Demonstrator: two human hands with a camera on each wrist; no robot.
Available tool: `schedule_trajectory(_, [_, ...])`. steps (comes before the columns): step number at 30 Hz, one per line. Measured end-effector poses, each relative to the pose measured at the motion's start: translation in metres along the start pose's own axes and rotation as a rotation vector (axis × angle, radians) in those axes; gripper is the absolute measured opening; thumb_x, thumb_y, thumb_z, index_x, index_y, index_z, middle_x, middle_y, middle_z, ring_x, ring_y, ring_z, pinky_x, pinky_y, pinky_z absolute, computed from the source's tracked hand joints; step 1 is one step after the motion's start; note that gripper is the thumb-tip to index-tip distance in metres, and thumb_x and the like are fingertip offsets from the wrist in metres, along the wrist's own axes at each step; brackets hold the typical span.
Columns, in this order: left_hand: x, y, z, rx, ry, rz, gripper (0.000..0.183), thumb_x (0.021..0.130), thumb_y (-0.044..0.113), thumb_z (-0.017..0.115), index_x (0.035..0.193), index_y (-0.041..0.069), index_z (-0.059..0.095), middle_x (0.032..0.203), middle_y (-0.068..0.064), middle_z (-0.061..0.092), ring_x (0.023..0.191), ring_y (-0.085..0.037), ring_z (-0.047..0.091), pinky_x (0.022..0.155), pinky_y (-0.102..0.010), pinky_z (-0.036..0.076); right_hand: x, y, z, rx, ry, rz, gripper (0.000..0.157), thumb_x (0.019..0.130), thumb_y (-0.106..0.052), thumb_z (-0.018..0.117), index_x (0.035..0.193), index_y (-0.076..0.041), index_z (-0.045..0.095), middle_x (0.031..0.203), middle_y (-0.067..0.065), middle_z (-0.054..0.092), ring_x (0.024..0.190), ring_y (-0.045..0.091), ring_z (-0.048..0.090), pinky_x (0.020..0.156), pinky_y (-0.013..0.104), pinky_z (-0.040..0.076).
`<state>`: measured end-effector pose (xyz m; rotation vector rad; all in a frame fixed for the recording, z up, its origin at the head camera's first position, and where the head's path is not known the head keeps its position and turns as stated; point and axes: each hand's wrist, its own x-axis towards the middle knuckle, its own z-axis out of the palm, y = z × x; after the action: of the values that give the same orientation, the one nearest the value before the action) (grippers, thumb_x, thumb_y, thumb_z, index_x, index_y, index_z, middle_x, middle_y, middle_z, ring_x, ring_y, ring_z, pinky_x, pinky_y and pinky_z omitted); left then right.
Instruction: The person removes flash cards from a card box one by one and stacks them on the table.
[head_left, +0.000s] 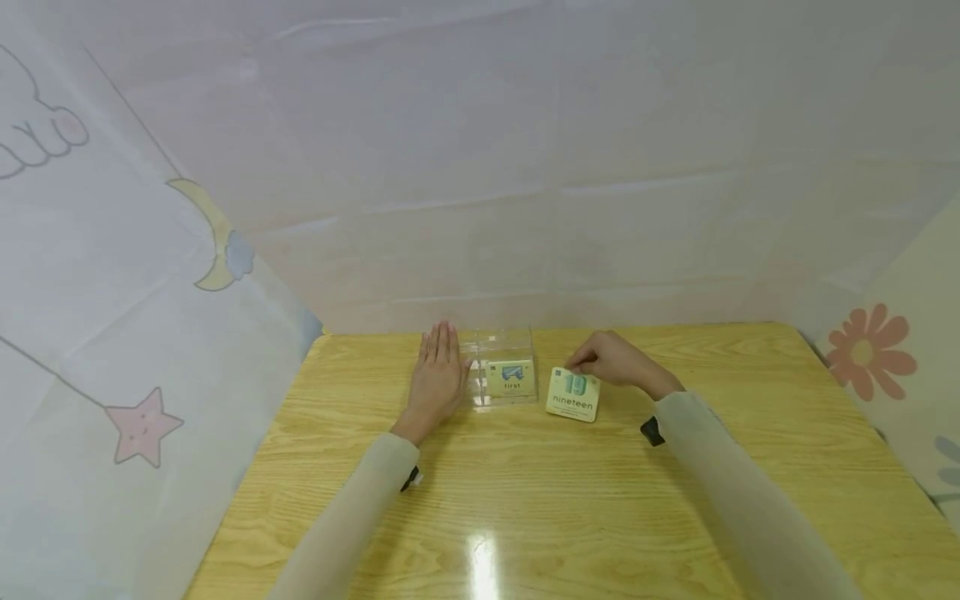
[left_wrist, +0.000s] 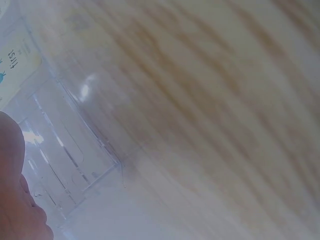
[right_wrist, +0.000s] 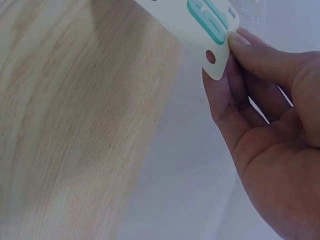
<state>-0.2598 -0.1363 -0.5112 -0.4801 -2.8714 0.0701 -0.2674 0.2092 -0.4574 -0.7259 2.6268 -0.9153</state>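
A card (head_left: 573,395) marked "19" and "nineteen" is pinched at its top edge between the thumb and fingers of my right hand (head_left: 618,363). In the right wrist view, a punched hole shows near the corner of this card (right_wrist: 192,27), by the fingertips of the right hand (right_wrist: 280,105). To its left stands a clear plastic box (head_left: 507,402) with dividers. Inside the box lies a card (head_left: 512,379) reading "first". My left hand (head_left: 438,375) lies with straight fingers at the left side of the box, partly covering it.
The light wooden table (head_left: 480,475) carries the box near its far edge. A pale cloth backdrop (head_left: 465,167) rises right behind that edge. Printed drawings, among them a pink star (head_left: 144,427) and a red flower (head_left: 870,352), decorate the sides.
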Motion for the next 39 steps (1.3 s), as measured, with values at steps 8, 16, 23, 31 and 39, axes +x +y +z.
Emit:
schedule_trajectory(8, [0.0,0.0,0.0,-0.011,0.0,-0.004,0.071,0.116,0.04,0.027,0.165,-0.009,0.012,0.174,-0.027,0.017,0.165,-0.04,0.017,0.136,-0.051,0.012,-0.001,0.01,0.003,0.017,-0.016,0.017,0.021,0.1,-0.003,0.067,0.116,-0.004,0.081,0.122,0.019,0.078,0.109,0.034,0.076,0.092,0.046,0.065])
schedule_trajectory(16, [-0.001,-0.001,0.003,-0.014,0.003,-0.006,0.071,0.116,0.041,0.025,0.165,-0.008,0.012,0.174,-0.027,0.017,0.165,-0.04,0.016,0.137,-0.051,0.012,0.005,0.018,0.011,-0.001,-0.023,0.036,0.02,0.1,-0.003,0.067,0.114,-0.005,0.082,0.122,0.017,0.078,0.11,0.033,0.075,0.093,0.046,0.064])
schedule_trajectory(23, [-0.001,-0.002,0.005,-0.011,0.008,0.0,0.07,0.116,0.042,0.021,0.165,-0.008,0.01,0.174,-0.028,0.017,0.165,-0.04,0.014,0.137,-0.051,0.011,0.009,0.021,0.016,-0.001,-0.014,0.048,0.02,0.1,-0.003,0.068,0.113,-0.006,0.082,0.121,0.017,0.078,0.112,0.035,0.074,0.092,0.046,0.064])
schedule_trajectory(31, [-0.001,-0.001,0.003,-0.018,-0.003,0.0,0.07,0.116,0.041,0.022,0.165,-0.008,0.01,0.175,-0.027,0.015,0.165,-0.04,0.012,0.137,-0.051,0.01,0.01,0.025,0.023,0.012,0.014,0.085,0.019,0.099,-0.002,0.069,0.111,-0.007,0.083,0.121,0.017,0.078,0.112,0.034,0.073,0.093,0.046,0.063])
schedule_trajectory(39, [-0.001,-0.001,0.004,-0.002,-0.005,-0.002,0.07,0.116,0.042,0.021,0.165,-0.008,0.012,0.175,-0.027,0.015,0.165,-0.04,0.015,0.136,-0.051,0.01,0.014,0.028,0.029,-0.008,0.037,0.077,0.017,0.098,-0.003,0.071,0.108,-0.009,0.084,0.118,0.013,0.08,0.115,0.035,0.072,0.098,0.05,0.061])
